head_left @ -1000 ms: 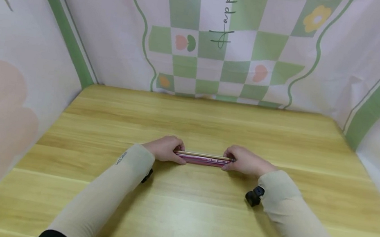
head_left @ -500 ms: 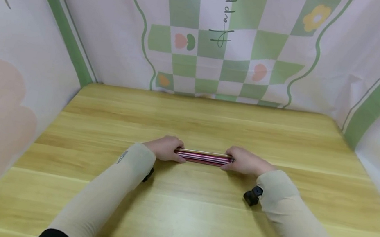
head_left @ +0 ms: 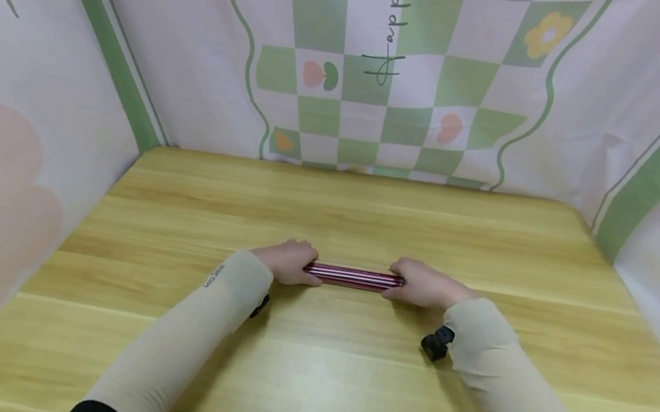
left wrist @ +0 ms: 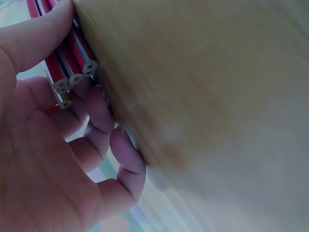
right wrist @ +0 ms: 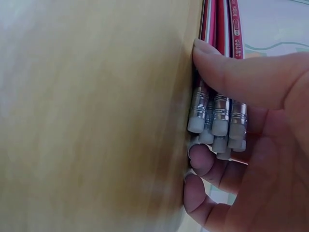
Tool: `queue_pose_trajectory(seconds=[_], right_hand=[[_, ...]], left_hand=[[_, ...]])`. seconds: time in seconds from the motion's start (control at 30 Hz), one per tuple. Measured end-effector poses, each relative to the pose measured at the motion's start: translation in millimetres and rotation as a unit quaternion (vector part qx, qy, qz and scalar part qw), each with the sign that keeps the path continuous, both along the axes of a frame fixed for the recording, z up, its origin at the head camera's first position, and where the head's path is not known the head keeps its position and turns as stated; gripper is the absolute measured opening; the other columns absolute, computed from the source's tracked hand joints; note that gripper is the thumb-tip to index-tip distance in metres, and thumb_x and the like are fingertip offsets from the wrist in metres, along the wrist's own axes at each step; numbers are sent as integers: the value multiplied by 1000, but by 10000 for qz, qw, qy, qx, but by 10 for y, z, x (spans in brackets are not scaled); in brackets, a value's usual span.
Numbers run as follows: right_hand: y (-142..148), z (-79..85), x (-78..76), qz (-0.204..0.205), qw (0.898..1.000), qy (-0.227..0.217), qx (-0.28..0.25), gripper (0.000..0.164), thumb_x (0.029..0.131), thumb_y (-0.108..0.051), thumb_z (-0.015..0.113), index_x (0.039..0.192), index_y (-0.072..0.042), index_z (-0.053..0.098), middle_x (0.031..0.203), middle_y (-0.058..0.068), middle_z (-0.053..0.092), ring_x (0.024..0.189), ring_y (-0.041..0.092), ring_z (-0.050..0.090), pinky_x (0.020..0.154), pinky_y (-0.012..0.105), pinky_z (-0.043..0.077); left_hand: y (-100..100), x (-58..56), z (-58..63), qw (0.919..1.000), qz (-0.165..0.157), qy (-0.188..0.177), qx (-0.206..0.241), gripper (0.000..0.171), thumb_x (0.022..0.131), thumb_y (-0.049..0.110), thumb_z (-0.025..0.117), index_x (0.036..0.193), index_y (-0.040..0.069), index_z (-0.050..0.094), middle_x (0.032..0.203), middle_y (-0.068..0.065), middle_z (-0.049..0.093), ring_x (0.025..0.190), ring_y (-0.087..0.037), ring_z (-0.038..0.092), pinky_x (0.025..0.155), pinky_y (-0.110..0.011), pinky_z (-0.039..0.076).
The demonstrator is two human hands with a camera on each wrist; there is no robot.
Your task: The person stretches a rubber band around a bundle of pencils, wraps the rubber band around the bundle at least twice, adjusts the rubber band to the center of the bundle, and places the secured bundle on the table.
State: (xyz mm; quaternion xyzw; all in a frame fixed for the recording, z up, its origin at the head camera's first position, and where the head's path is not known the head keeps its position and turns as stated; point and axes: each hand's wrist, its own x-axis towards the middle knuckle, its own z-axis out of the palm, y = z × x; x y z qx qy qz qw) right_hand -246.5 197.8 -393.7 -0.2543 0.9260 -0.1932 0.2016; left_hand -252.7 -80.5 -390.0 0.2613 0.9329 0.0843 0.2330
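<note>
A bundle of striped red pencils point(head_left: 352, 277) lies crosswise between my two hands, close over the wooden table. My left hand point(head_left: 290, 262) grips its left end, thumb on the near side. In the left wrist view, flat unsharpened ends of the pencils point(left wrist: 63, 67) show under the thumb, one of them yellowish. At the other end my right hand point(head_left: 423, 283) holds the bundle between thumb and curled fingers. White erasers point(right wrist: 219, 128) in silver metal bands stick out below that thumb in the right wrist view.
The wooden table point(head_left: 315, 384) spreads around both hands. Behind it hangs a cloth wall point(head_left: 415, 75) with green checks, and printed cloth walls stand at left and right. A small black camera point(head_left: 438, 343) is strapped at the right wrist.
Both hands keep their grip on the pencils and stay nearly in place. The bundle has rolled or shifted slightly between them, so different stripes face up and the printed lettering no longer shows.
</note>
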Motion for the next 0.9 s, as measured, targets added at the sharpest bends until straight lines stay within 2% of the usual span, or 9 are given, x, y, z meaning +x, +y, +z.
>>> queue_pose_trajectory(seconds=[0.1,0.2,0.4,0.5,0.7,0.9], right_hand=[[-17,16,5,186,9997,154,29,24,94,-24,68,95,-1,61,89,8,56,77,18,48,66,30,42],[-35,36,13,331,9989,292,142,23,94,-23,67,91,-2,60,88,7,55,76,17,48,66,29,41],[-84,77,39,468,9972,302,501,22,97,-22,63,85,-5,56,86,5,51,73,16,43,62,27,37],[-95,71,37,451,9967,331,584,21,98,-21,63,86,-5,56,85,5,51,73,16,43,62,26,38],[-59,53,42,363,9981,273,418,21,97,-23,64,90,-4,58,86,5,53,75,16,45,63,27,39],[-21,36,60,443,9982,326,247,23,97,-23,65,84,-8,55,81,2,50,70,14,42,60,25,34]], left_hand=[[-5,4,3,10000,5,-18,-13,36,100,41,58,114,8,60,109,-7,59,98,-20,53,88,-37,51],[-7,8,15,10000,-26,-30,-35,37,99,41,59,115,7,59,110,-7,58,100,-21,53,90,-38,51],[0,12,35,9998,-125,3,-132,33,99,41,59,104,9,58,101,-5,56,91,-19,49,79,-33,46],[1,14,43,9997,-153,53,-189,32,99,41,59,102,10,58,99,-4,55,89,-18,49,78,-32,46],[-3,20,40,9996,-232,62,-126,30,98,41,60,96,11,58,91,-2,55,80,-15,47,70,-29,42],[-8,7,-2,9996,-284,65,67,29,96,40,63,91,12,59,82,2,55,71,-12,45,63,-25,40]])
